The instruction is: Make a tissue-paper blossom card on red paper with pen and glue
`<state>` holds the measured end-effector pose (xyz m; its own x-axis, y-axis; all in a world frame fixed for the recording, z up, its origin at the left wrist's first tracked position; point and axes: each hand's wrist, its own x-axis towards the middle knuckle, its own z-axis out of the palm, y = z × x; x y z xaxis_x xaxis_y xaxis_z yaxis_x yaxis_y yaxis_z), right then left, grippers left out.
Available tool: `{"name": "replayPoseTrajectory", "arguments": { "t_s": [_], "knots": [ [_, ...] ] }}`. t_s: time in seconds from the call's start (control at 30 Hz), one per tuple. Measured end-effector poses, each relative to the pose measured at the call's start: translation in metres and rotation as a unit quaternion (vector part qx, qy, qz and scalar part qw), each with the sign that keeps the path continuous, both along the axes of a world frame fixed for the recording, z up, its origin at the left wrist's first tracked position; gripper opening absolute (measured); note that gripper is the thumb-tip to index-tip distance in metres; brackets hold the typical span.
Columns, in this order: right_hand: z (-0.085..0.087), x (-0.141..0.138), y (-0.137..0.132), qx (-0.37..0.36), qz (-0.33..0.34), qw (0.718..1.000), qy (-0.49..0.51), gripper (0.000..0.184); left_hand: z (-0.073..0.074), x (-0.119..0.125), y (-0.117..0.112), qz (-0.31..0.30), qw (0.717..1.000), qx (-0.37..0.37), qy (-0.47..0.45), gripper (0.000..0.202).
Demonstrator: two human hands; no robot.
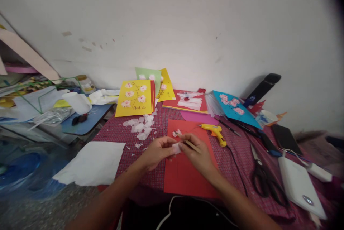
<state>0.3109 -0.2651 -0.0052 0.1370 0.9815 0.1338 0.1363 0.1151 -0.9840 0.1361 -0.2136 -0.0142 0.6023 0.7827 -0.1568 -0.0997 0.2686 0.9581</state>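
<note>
My left hand (158,151) pinches one side of a small white piece of tissue paper (176,148). From the other side, the fingertips of my right hand (197,153) grip the same piece. A thin, light-coloured stick (192,146), perhaps a brush, also lies in my right hand. Both hands are over a red sheet of card (188,176) on the table. Just beyond my fingers, a small pinkish-white paper flower (176,133) sits on the card, with thin dark lines beside it. Torn white tissue pieces (142,126) are scattered to the left of the card.
A yellow glue gun (215,131) with a black cord lies right of the card. Scissors (264,180) and a white power bank (302,187) are farther right. Finished flower cards (134,97) lean at the back. A large white sheet (94,162) overhangs the table's left edge.
</note>
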Motion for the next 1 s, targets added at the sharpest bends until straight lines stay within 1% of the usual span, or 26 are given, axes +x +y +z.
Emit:
{"name": "replayPoseTrajectory", "arguments": {
  "t_s": [0.1,0.2,0.27,0.4,0.5,0.63,0.77,0.93,1.0],
  "knots": [
    [-0.004,0.002,0.001,0.014,-0.007,0.999,-0.052,0.012,-0.002,0.006,-0.002,0.032,0.999,0.016,0.016,0.027],
    [-0.009,0.004,0.001,0.028,-0.015,0.997,-0.074,0.013,-0.004,0.012,-0.003,0.062,0.997,0.033,0.027,0.021],
    [-0.009,0.007,-0.001,0.039,-0.018,0.996,-0.082,0.014,-0.006,0.015,-0.003,0.075,0.997,0.019,0.022,0.022],
    [-0.002,0.021,-0.013,0.079,-0.048,0.99,-0.106,0.028,-0.009,0.017,-0.001,0.102,0.994,-0.037,-0.002,0.031],
    [0.003,0.029,-0.026,0.103,-0.04,0.983,-0.147,0.027,-0.01,0.017,0.002,0.114,0.992,-0.051,-0.007,0.034],
    [0.005,0.028,-0.035,0.119,-0.016,0.976,-0.182,0.025,-0.012,0.02,0.002,0.11,0.993,-0.048,-0.003,0.035],
    [0.004,0.022,-0.033,0.124,-0.015,0.975,-0.186,0.025,-0.014,0.023,0.0,0.092,0.995,-0.032,-0.011,0.036],
    [-0.002,0.023,-0.029,0.114,-0.012,0.977,-0.179,0.026,-0.013,0.021,-0.002,0.081,0.996,-0.045,-0.004,0.037],
    [-0.006,0.024,-0.028,0.103,-0.018,0.981,-0.163,0.026,-0.013,0.02,-0.003,0.066,0.997,-0.047,-0.004,0.036]
  ]
}}
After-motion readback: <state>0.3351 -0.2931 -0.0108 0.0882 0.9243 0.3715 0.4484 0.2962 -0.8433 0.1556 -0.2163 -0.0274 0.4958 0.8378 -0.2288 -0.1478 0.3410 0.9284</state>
